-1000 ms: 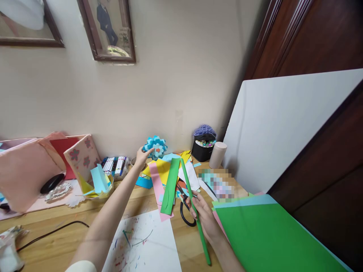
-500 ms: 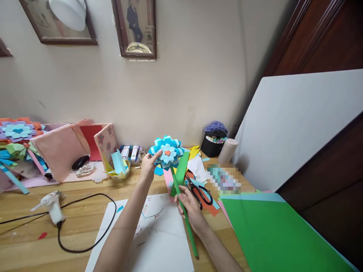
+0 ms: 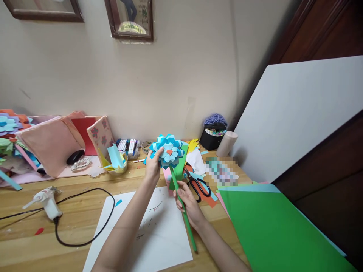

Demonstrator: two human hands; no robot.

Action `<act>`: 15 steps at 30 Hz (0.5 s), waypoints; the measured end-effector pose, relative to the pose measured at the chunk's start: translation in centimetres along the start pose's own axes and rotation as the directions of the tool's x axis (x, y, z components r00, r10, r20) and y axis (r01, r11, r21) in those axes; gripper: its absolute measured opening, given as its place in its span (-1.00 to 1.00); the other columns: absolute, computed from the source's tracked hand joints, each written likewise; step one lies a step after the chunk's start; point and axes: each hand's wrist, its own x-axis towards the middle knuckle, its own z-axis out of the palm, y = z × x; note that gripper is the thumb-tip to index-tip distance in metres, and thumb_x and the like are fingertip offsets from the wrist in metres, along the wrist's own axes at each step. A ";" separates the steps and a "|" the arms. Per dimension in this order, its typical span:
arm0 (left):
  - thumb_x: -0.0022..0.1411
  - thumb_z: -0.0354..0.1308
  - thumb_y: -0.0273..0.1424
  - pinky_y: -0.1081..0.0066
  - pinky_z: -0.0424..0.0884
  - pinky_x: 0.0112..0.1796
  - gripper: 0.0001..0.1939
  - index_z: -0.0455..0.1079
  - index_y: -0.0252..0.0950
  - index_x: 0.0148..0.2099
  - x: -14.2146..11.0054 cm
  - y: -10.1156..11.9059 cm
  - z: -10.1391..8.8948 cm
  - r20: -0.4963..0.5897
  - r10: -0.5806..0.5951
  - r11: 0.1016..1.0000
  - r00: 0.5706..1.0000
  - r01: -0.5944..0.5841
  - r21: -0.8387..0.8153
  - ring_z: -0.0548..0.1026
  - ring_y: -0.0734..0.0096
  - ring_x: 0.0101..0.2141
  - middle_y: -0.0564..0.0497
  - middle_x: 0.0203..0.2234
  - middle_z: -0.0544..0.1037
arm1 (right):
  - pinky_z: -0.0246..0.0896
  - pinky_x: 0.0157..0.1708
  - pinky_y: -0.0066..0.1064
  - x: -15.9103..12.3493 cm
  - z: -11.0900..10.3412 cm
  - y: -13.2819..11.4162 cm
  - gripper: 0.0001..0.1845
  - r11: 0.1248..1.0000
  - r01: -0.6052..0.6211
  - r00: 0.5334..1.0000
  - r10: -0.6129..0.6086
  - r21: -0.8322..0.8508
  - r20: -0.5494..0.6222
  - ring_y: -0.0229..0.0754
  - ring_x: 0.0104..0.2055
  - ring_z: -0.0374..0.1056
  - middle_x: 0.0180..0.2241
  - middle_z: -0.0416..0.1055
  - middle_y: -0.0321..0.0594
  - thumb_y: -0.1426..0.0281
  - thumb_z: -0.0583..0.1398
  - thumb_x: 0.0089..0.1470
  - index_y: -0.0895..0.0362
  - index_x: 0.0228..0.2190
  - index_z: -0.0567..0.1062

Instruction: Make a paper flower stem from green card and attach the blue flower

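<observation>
My left hand point(image 3: 154, 165) pinches the left edge of a blue paper flower point(image 3: 167, 151) with an orange heart at its centre, thumb on the petals. My right hand point(image 3: 187, 202) is closed round a thin green paper stem point(image 3: 189, 232). The stem's upper end meets the flower's lower edge; whether the two are joined is hidden. Behind them lies a wide green paper strip point(image 3: 179, 172). Black-handled scissors point(image 3: 198, 187) rest just right of the stem, on paper scraps. Below my hands is a white sheet point(image 3: 167, 241) with paint marks.
At left a white glue gun point(image 3: 48, 204) trails its black cord. Further back stand a pink box point(image 3: 51, 147), markers point(image 3: 127, 147), a basket of scraps point(image 3: 117, 166), a black marker case point(image 3: 212, 138) and a cylinder point(image 3: 227, 143). Green paper sheets point(image 3: 278, 226) lie at right.
The flower and the green stem, apart a second ago, have come together. The view turned left, bringing the glue gun fully in, then tipped slightly down.
</observation>
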 end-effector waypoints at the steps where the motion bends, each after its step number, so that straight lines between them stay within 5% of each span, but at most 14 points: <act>1: -0.13 0.28 -0.30 0.43 0.38 -0.27 -0.59 0.34 -0.27 -0.18 -0.1 -0.1 0.1 -0.015 -0.011 1.000 1.000 0.011 -0.017 0.49 0.40 -0.33 0.02 -0.32 0.53 | -0.27 -0.72 -0.60 0.0 0.1 0.1 -0.66 1.000 -0.006 1.000 0.006 0.007 -0.007 -0.49 -0.68 -0.02 -0.47 0.26 -0.37 0.24 0.17 -0.01 0.03 -0.17 0.25; 7: -0.16 0.29 -0.33 0.42 0.38 -0.28 -0.65 0.31 -0.26 -0.27 -0.6 -0.5 0.7 -0.099 -0.117 0.992 0.988 0.112 -0.053 0.50 0.42 -0.35 0.05 -0.37 0.53 | -0.30 -0.71 -0.58 -0.2 0.3 0.3 -0.69 1.000 0.011 0.999 -0.011 0.013 -0.044 -0.49 -0.68 -0.05 -0.47 0.24 -0.36 0.24 0.14 0.03 0.03 -0.17 0.26; 15: -0.16 0.28 -0.31 0.45 0.38 -0.32 -0.67 0.34 -0.28 -0.28 -1.2 -0.5 1.1 -0.101 -0.094 0.995 0.990 0.090 -0.047 0.49 0.40 -0.33 0.02 -0.36 0.54 | -0.32 -0.72 -0.60 -0.2 0.3 0.4 -0.72 1.000 0.025 0.998 -0.025 0.001 -0.063 -0.50 -0.68 -0.06 -0.49 0.24 -0.37 0.23 0.15 0.01 0.05 -0.22 0.28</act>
